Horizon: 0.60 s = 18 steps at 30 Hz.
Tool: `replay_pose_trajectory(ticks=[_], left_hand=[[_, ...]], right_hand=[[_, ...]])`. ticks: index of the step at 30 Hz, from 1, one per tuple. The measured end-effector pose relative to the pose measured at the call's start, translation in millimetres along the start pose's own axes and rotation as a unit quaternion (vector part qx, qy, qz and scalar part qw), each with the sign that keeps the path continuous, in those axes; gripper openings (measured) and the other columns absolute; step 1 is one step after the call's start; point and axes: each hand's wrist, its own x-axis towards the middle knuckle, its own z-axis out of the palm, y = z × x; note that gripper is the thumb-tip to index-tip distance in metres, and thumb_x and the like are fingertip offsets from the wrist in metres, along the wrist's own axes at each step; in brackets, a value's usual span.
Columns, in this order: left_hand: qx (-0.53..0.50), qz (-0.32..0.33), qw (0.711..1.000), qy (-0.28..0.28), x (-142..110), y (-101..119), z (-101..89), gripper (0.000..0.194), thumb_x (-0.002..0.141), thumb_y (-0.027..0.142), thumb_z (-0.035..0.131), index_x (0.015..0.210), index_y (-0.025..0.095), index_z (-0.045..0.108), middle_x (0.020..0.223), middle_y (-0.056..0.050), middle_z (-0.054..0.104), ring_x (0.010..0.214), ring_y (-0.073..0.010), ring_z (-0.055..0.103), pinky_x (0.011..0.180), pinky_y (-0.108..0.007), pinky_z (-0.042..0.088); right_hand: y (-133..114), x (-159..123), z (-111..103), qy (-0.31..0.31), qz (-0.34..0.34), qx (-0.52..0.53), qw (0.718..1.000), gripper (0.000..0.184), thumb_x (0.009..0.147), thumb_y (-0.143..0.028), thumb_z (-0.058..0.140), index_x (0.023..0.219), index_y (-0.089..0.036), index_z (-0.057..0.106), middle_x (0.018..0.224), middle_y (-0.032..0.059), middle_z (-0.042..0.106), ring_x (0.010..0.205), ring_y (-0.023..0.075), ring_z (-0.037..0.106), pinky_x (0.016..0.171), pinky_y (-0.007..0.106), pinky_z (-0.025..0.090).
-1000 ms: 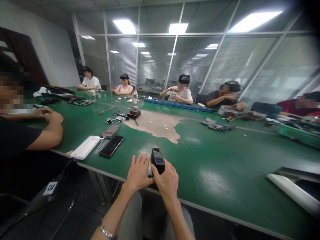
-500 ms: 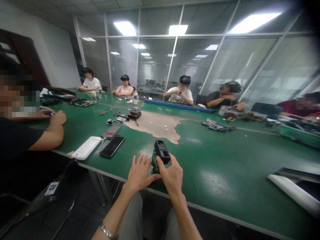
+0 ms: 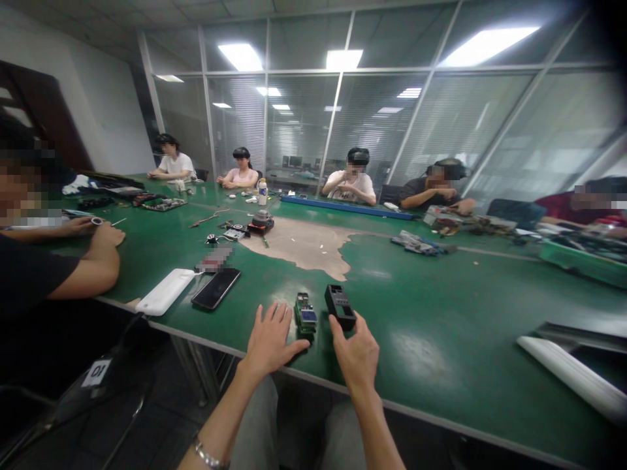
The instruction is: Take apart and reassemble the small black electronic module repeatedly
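A small stack of green circuit boards (image 3: 306,316) with a bluish display stands on the green table (image 3: 455,320) in front of me. My left hand (image 3: 271,336) lies just left of the boards, palm down with fingers spread, its thumb pointing toward their near end. To the right of the boards, my right hand (image 3: 356,347) grips a black plastic housing (image 3: 339,305) between thumb and fingers. The housing has a window and small openings in its top face. A gap separates it from the boards. Whether the housing touches the table I cannot tell.
A black phone (image 3: 217,288) and a white phone-shaped device (image 3: 165,292) lie to the left. Beyond is a bare tan patch (image 3: 308,245) with a dark round part (image 3: 262,220) at its edge. Gloves (image 3: 421,243) lie farther right. Several people sit around the table.
My right hand has lifted the black housing off the circuit boards and carried it to the right, exposing the boards. My left hand has stayed beside them with only slight movement.
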Motion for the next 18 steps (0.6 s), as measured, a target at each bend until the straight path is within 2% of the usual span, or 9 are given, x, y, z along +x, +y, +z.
replay_pose_trajectory(ticks=[7, 12, 18], left_hand=[[0.005, -0.001, 1.0, 0.003, 0, 0, 0.1, 0.087, 0.088, 0.08, 0.03, 0.148, 0.017, 0.041, 0.155, -0.013, 0.038, 0.145, -0.0336, 0.026, 0.118, -0.059, 0.014], [0.005, -0.001, 1.0, 0.0, 1, 0, 0.8, 0.087, 0.088, 0.08, 0.029, 0.148, 0.018, 0.041, 0.155, -0.013, 0.038, 0.145, -0.0339, 0.026, 0.118, -0.059, 0.014], [0.007, -0.003, 1.0, -0.007, 1, 0, -2.2, 0.087, 0.088, 0.08, 0.028, 0.148, 0.018, 0.042, 0.156, -0.013, 0.038, 0.145, -0.034, 0.025, 0.118, -0.059, 0.014]], right_hand=[[13, -7, 10, -0.034, -0.002, -0.022, 0.999, 0.052, 0.088, -0.059, 0.048, 0.116, -0.017, 0.06, 0.103, 0.0112, 0.07, 0.094, 0.0276, 0.064, 0.085, 0.036, 0.043], [24, -9, 16, -0.018, -0.038, -0.036, 0.998, 0.06, 0.088, -0.062, 0.045, 0.115, -0.011, 0.061, 0.106, 0.0173, 0.068, 0.106, 0.0313, 0.06, 0.091, 0.039, 0.043], [28, -16, 23, -0.009, -0.035, -0.1, 0.994, 0.08, 0.087, -0.069, 0.039, 0.123, 0.0, 0.058, 0.124, 0.0288, 0.06, 0.126, 0.0363, 0.049, 0.104, 0.046, 0.035]])
